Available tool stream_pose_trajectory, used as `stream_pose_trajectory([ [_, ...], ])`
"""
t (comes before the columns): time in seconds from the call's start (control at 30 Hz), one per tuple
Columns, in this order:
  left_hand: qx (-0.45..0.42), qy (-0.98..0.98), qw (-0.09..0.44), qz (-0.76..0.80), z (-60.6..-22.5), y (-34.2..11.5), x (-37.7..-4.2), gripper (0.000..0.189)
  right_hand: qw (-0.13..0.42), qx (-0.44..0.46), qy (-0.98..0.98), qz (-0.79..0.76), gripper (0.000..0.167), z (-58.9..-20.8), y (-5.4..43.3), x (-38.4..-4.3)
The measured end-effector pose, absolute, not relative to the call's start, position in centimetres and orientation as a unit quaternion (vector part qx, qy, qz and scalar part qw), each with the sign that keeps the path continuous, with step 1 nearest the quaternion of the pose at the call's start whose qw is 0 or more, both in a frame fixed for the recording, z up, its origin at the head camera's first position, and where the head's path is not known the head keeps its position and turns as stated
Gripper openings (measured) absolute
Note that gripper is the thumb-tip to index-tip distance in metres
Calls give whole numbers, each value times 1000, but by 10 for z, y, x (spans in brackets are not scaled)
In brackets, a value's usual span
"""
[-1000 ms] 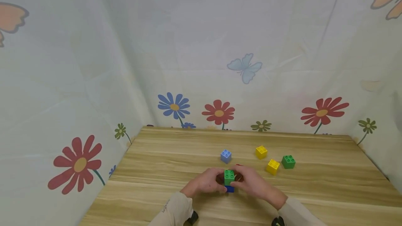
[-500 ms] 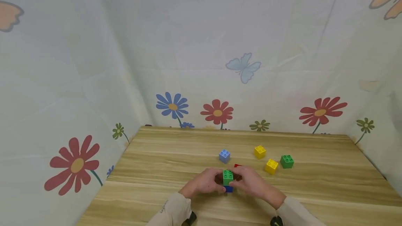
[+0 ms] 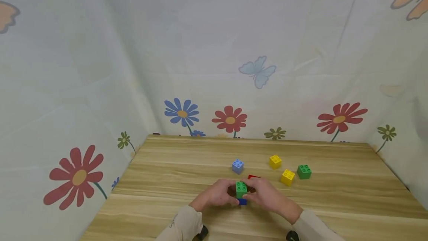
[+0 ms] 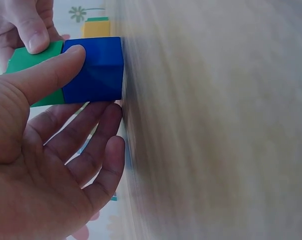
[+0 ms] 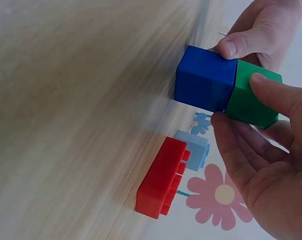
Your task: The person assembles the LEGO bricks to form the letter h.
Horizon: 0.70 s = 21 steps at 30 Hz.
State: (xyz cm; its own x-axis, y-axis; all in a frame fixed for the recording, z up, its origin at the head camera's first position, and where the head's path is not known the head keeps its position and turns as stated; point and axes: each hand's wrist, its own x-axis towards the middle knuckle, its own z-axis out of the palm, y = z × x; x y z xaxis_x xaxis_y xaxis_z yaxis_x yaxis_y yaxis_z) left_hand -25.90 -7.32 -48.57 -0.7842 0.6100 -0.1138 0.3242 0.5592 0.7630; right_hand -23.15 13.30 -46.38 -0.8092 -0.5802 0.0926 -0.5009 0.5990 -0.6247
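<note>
A green toy brick (image 3: pixel 241 192) sits on top of a dark blue brick (image 3: pixel 242 202), together a small upright stack near the front of the table. From the left, my left hand (image 3: pixel 218 193) holds the blue brick, its thumb on the near face and its fingers behind, as the left wrist view shows on the blue brick (image 4: pixel 98 75). My right hand (image 3: pixel 265 195) pinches the upper green brick (image 5: pixel 248 100) from the other side. In the right wrist view, a thin seam runs between the two bricks.
Behind the right hand lies a long red brick (image 5: pixel 161 177), mostly hidden in the head view. Farther back on the wooden table (image 3: pixel 174 159) are a light blue brick (image 3: pixel 237 166), two yellow bricks (image 3: pixel 275 161) and another green brick (image 3: pixel 304 172). A flowered cloth (image 3: pixel 200 47) hangs behind.
The head view has shifted slightly, and slightly more of the red brick shows behind the right hand. Both hands keep their hold on the stacked bricks.
</note>
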Motion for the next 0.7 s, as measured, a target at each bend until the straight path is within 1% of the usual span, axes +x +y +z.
stream_pose_trajectory([
  [0.27,263,866,191,381,-486,-73,-259,27,55,-300,895,-327,43,-466,135,-231],
  [0.43,261,864,190,386,-487,-72,-259,26,41,-309,890,-333,39,-469,135,-231],
  [0.7,252,864,194,390,-484,-72,-256,25,36,-308,888,-339,35,-469,133,-229],
])
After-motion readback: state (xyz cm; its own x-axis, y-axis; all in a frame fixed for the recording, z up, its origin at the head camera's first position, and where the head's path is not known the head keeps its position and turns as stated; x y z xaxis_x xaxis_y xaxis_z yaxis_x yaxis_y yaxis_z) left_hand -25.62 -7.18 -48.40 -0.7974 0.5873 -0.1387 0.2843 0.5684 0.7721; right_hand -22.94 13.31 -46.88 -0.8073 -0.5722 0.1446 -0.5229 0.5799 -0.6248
